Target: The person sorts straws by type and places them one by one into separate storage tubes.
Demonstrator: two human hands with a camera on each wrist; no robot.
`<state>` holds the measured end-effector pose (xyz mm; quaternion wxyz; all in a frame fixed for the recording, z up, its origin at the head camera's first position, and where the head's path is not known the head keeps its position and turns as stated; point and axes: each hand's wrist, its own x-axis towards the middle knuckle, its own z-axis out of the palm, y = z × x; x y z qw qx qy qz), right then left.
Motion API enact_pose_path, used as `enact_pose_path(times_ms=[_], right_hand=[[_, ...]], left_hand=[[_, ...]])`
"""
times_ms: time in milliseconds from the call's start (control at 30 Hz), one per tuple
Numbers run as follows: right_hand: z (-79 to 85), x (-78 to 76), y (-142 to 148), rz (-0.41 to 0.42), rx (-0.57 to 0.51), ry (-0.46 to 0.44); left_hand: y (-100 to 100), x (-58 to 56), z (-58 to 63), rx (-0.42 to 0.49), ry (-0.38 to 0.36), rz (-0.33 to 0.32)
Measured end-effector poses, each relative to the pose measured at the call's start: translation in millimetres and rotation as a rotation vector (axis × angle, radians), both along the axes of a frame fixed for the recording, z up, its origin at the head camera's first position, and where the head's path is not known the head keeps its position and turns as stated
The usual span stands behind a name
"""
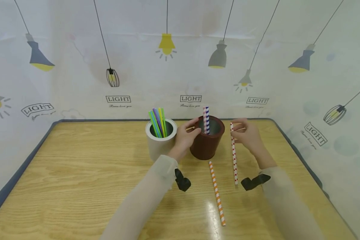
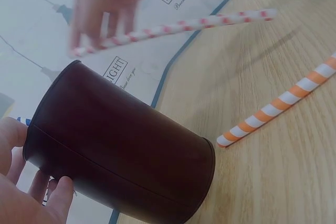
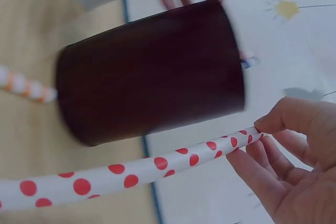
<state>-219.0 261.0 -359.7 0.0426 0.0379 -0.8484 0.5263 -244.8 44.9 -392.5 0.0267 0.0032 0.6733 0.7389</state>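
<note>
A white paper straw with red dots [image 1: 234, 160] is pinched near its upper end between thumb and fingers of my right hand [image 1: 248, 135]. It slants beside the dark brown cup [image 1: 204, 146], right of its rim. My left hand [image 1: 184, 136] holds that cup from the left, thumb and fingers spread about the rim; in the left wrist view its fingers lie along the cup's side [image 2: 121, 140]. Inside the cup lean a pink-striped straw [image 1: 205, 120] and a blue-striped straw [image 1: 208, 121]. An orange-striped straw [image 1: 217, 195] lies on the table in front of the cup.
Left of my left hand stands a white cup [image 1: 159, 146] with several thin bright plastic straws [image 1: 158, 123] in it. The wooden table [image 1: 87, 173] ends at a dark edge against a wall covering [image 1: 138, 60] printed with lamps.
</note>
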Motion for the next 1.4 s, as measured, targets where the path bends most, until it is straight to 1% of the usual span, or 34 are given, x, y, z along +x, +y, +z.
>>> enact_pose_path(times_ms=[100, 200, 400, 533, 667, 733, 767, 833, 933, 967, 1000, 1067, 1167, 1233, 1400], right_hand=[[17.5, -5.0, -3, -0.003, 0.003, 0.079], [33.8, -8.3, -7, -0.026, 0.01, 0.158], [62.3, -10.6, -18, -0.082, -0.003, 0.253], [80.2, -13.4, -26, -0.085, -0.017, 0.323], [99.5, -20.1, -35, -0.063, -0.013, 0.409], [109.6, -23.3, -40, -0.056, -0.016, 0.436], [114.3, -24.5, -43, -0.056, -0.015, 0.45], [120.9, -27.8, -48, -0.066, -0.037, 0.468], [128.8, -24.8, -62, -0.093, -0.092, 0.495], [129.2, -24.1, -66, -0.1, -0.104, 0.507], [128.2, -24.8, -70, -0.106, -0.116, 0.517], [122.9, -27.4, -75, -0.111, -0.13, 0.53], [103.9, -41.5, -74, -0.104, -0.103, 0.518], [90.3, -50.2, -70, -0.1, -0.089, 0.49], [64.3, -59.9, -65, -0.112, -0.019, 0.434]], left_hand=[[-1, 0.5, 1.1, -0.005, -0.002, 0.0], [-1, 0.5, 1.4, -0.009, -0.003, 0.002], [-3, 0.6, 1.3, -0.012, 0.002, 0.008], [-3, 1.0, 1.5, -0.01, 0.006, 0.005], [-4, 0.0, 0.1, -0.014, 0.012, 0.005], [-5, -0.4, -0.5, -0.006, 0.012, 0.002], [-6, 2.3, 3.5, -0.006, 0.01, -0.003], [-6, 2.4, 3.8, -0.002, 0.012, -0.004], [-5, 2.5, 4.5, -0.005, 0.015, -0.006], [-5, 2.5, 4.4, -0.01, 0.018, -0.002], [-4, -0.4, 0.0, -0.01, 0.02, 0.002], [-3, -0.4, -0.5, -0.013, 0.017, 0.003], [-2, 0.4, -0.6, -0.008, 0.018, 0.005], [-2, 1.2, 0.1, -0.008, 0.019, 0.004], [-2, 1.2, 1.4, -0.001, 0.016, -0.005]])
